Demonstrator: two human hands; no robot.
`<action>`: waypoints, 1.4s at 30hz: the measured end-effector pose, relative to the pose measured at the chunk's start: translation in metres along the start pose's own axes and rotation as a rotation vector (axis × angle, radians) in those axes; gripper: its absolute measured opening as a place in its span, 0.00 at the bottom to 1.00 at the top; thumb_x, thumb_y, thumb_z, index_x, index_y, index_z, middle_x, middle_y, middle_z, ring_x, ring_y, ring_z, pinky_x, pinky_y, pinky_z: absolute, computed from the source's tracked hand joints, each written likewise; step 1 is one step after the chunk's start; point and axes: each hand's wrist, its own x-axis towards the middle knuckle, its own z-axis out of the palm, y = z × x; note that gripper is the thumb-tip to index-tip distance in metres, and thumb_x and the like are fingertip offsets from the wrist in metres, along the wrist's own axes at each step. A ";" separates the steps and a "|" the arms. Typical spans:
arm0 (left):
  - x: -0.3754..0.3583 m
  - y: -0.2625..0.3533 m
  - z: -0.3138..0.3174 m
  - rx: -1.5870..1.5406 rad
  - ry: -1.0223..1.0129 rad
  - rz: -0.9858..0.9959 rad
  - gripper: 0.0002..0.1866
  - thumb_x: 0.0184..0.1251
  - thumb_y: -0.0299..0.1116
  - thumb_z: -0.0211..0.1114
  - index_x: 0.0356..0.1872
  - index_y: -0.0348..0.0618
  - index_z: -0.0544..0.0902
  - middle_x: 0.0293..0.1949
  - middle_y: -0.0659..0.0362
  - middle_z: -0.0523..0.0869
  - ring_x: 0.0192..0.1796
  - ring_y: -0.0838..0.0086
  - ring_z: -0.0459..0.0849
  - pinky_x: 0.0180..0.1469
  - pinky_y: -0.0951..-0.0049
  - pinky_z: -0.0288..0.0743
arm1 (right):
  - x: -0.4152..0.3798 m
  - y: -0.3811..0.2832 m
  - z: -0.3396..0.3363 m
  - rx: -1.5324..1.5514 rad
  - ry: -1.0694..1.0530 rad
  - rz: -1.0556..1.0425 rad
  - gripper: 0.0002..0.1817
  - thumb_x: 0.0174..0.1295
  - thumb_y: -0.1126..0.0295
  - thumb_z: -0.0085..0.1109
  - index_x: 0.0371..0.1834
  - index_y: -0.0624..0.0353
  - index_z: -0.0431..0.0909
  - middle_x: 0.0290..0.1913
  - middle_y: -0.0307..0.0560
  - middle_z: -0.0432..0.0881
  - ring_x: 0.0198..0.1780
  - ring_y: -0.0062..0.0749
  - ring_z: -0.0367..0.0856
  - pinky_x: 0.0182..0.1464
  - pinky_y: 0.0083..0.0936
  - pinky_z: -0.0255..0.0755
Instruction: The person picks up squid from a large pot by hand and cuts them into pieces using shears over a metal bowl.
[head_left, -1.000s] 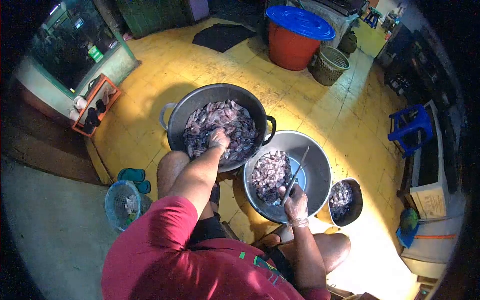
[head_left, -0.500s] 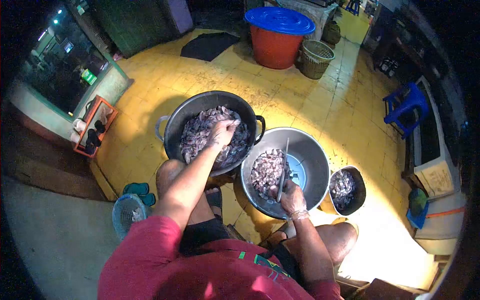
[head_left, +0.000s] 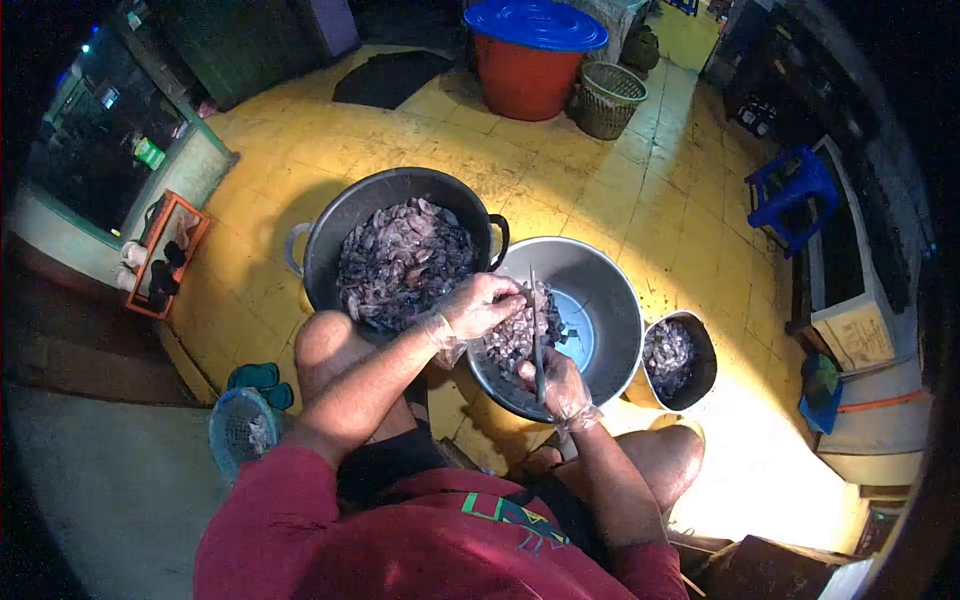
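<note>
My left hand [head_left: 485,303], in a clear plastic glove, pinches a small squid against the upper part of a knife blade [head_left: 534,300]. My gloved right hand [head_left: 558,385] is wrapped round the knife's lower end, holding it upright over a grey basin [head_left: 618,300]. Cut, pinkish squid pieces [head_left: 503,340] lie in this basin's left side, partly hidden by my hands. At the left stands a dark tub [head_left: 330,225] with a heap of purplish whole squid [head_left: 405,255]. A smaller container [head_left: 705,375] at the right holds pale and dark scraps [head_left: 668,352].
A blue-lidded red bin [head_left: 525,80] and a woven basket [head_left: 608,100] stand at the back. A blue stool [head_left: 792,198] is at the right. By my left knee are a blue basket [head_left: 228,440] and green slippers [head_left: 255,376]. An orange shoe rack [head_left: 165,255] stands left.
My left hand has left the squid heap in the dark tub and moved right to the knife over the grey basin. The camera view has shifted slightly.
</note>
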 end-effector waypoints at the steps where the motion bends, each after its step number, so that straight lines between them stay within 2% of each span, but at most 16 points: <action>1: 0.002 -0.002 -0.001 -0.006 0.006 -0.002 0.09 0.70 0.30 0.61 0.43 0.34 0.84 0.30 0.65 0.84 0.30 0.86 0.77 0.34 0.80 0.72 | 0.005 0.010 0.000 -0.047 0.043 0.033 0.30 0.53 0.48 0.70 0.46 0.66 0.81 0.37 0.56 0.85 0.40 0.36 0.82 0.47 0.35 0.73; 4: 0.006 -0.005 -0.005 0.017 0.055 0.050 0.10 0.70 0.30 0.61 0.44 0.34 0.84 0.31 0.64 0.85 0.31 0.85 0.78 0.35 0.80 0.73 | 0.003 0.003 -0.002 -0.095 0.080 0.083 0.27 0.52 0.50 0.72 0.43 0.64 0.83 0.34 0.53 0.86 0.37 0.34 0.82 0.44 0.33 0.74; 6: 0.007 -0.006 -0.005 -0.039 0.181 -0.077 0.09 0.70 0.28 0.62 0.44 0.33 0.84 0.34 0.64 0.86 0.33 0.84 0.80 0.37 0.80 0.75 | 0.001 -0.005 -0.002 -0.177 0.074 0.125 0.27 0.51 0.50 0.72 0.42 0.65 0.83 0.33 0.52 0.86 0.35 0.34 0.82 0.43 0.32 0.74; 8: 0.009 -0.016 -0.001 -0.073 0.277 0.018 0.08 0.67 0.27 0.64 0.43 0.34 0.84 0.33 0.64 0.86 0.32 0.84 0.80 0.36 0.80 0.75 | 0.005 0.004 -0.001 -0.167 0.084 0.143 0.27 0.52 0.51 0.72 0.42 0.65 0.83 0.32 0.51 0.86 0.35 0.34 0.82 0.43 0.32 0.74; 10: 0.007 -0.001 -0.005 -0.431 0.181 -0.155 0.08 0.66 0.26 0.66 0.43 0.36 0.84 0.33 0.64 0.85 0.32 0.84 0.80 0.36 0.81 0.75 | 0.007 0.006 -0.001 -0.148 0.098 0.160 0.26 0.52 0.51 0.72 0.43 0.65 0.83 0.32 0.51 0.86 0.34 0.34 0.82 0.43 0.32 0.74; 16: 0.006 -0.001 -0.002 -0.276 0.069 -0.127 0.07 0.62 0.27 0.68 0.39 0.38 0.82 0.33 0.65 0.85 0.36 0.83 0.80 0.42 0.79 0.75 | 0.005 0.007 0.000 -0.034 0.046 0.051 0.26 0.54 0.54 0.71 0.47 0.64 0.81 0.35 0.52 0.86 0.38 0.34 0.82 0.45 0.32 0.73; 18: 0.006 -0.001 0.000 -0.326 0.064 -0.118 0.07 0.61 0.27 0.67 0.39 0.37 0.82 0.34 0.65 0.85 0.37 0.82 0.80 0.45 0.78 0.75 | 0.004 0.005 0.002 0.014 0.077 -0.028 0.26 0.54 0.49 0.71 0.36 0.66 0.79 0.24 0.38 0.79 0.25 0.20 0.74 0.29 0.22 0.67; 20: 0.005 0.000 0.001 -0.333 0.052 -0.122 0.09 0.62 0.28 0.67 0.41 0.37 0.82 0.36 0.64 0.84 0.39 0.82 0.80 0.43 0.79 0.76 | 0.005 0.008 0.001 -0.030 0.094 -0.025 0.27 0.54 0.49 0.70 0.36 0.66 0.79 0.23 0.39 0.79 0.25 0.21 0.74 0.29 0.22 0.68; 23: 0.003 0.012 0.004 -0.700 0.114 -0.265 0.09 0.65 0.28 0.67 0.43 0.38 0.80 0.40 0.62 0.83 0.39 0.81 0.81 0.39 0.80 0.79 | 0.005 0.005 0.000 -0.104 0.109 -0.030 0.27 0.53 0.48 0.70 0.36 0.65 0.80 0.23 0.39 0.79 0.25 0.21 0.74 0.29 0.22 0.68; 28: -0.001 0.022 0.010 -0.733 0.146 -0.231 0.09 0.62 0.26 0.70 0.42 0.38 0.81 0.39 0.62 0.83 0.38 0.82 0.80 0.38 0.80 0.78 | 0.007 0.012 0.001 -0.151 0.134 -0.015 0.25 0.54 0.50 0.70 0.35 0.65 0.80 0.22 0.38 0.78 0.24 0.20 0.73 0.27 0.22 0.67; 29: -0.001 0.026 0.007 -0.741 0.158 -0.278 0.10 0.61 0.26 0.70 0.41 0.38 0.81 0.38 0.62 0.83 0.38 0.82 0.81 0.39 0.80 0.78 | 0.006 0.012 0.000 -0.151 0.134 -0.013 0.25 0.54 0.50 0.70 0.35 0.65 0.80 0.22 0.38 0.78 0.24 0.20 0.73 0.27 0.22 0.67; 31: 0.001 0.025 0.007 -0.745 0.198 -0.288 0.10 0.58 0.25 0.72 0.39 0.38 0.81 0.36 0.62 0.83 0.37 0.80 0.81 0.40 0.79 0.78 | 0.005 0.008 -0.001 -0.187 0.123 0.095 0.23 0.53 0.54 0.72 0.41 0.64 0.83 0.30 0.51 0.85 0.33 0.34 0.81 0.42 0.33 0.74; 35: 0.002 0.013 0.008 -0.741 0.226 -0.229 0.09 0.59 0.23 0.71 0.39 0.37 0.81 0.37 0.60 0.84 0.38 0.78 0.83 0.42 0.76 0.79 | 0.008 0.017 -0.004 -0.137 0.189 0.079 0.21 0.54 0.56 0.72 0.38 0.65 0.83 0.26 0.48 0.84 0.31 0.33 0.81 0.40 0.33 0.74; 38: 0.003 0.010 0.007 -0.848 0.247 -0.249 0.07 0.60 0.21 0.69 0.37 0.37 0.80 0.38 0.58 0.85 0.40 0.75 0.84 0.45 0.74 0.80 | 0.007 0.010 -0.007 0.013 0.106 0.159 0.26 0.56 0.50 0.70 0.41 0.67 0.82 0.29 0.48 0.84 0.34 0.36 0.81 0.42 0.34 0.73; 40: 0.003 0.012 0.007 -1.007 0.254 -0.210 0.06 0.60 0.20 0.68 0.36 0.36 0.80 0.39 0.56 0.85 0.41 0.74 0.85 0.46 0.73 0.81 | 0.007 0.010 -0.007 -0.073 0.020 -0.070 0.32 0.57 0.44 0.66 0.45 0.67 0.80 0.34 0.49 0.84 0.37 0.37 0.80 0.45 0.34 0.73; 42: 0.002 0.009 0.007 -0.986 0.218 -0.209 0.06 0.60 0.20 0.68 0.35 0.36 0.80 0.38 0.56 0.85 0.41 0.74 0.85 0.45 0.73 0.81 | 0.005 0.009 -0.003 -0.076 0.003 -0.098 0.36 0.57 0.40 0.63 0.48 0.67 0.78 0.38 0.52 0.84 0.40 0.37 0.79 0.47 0.34 0.72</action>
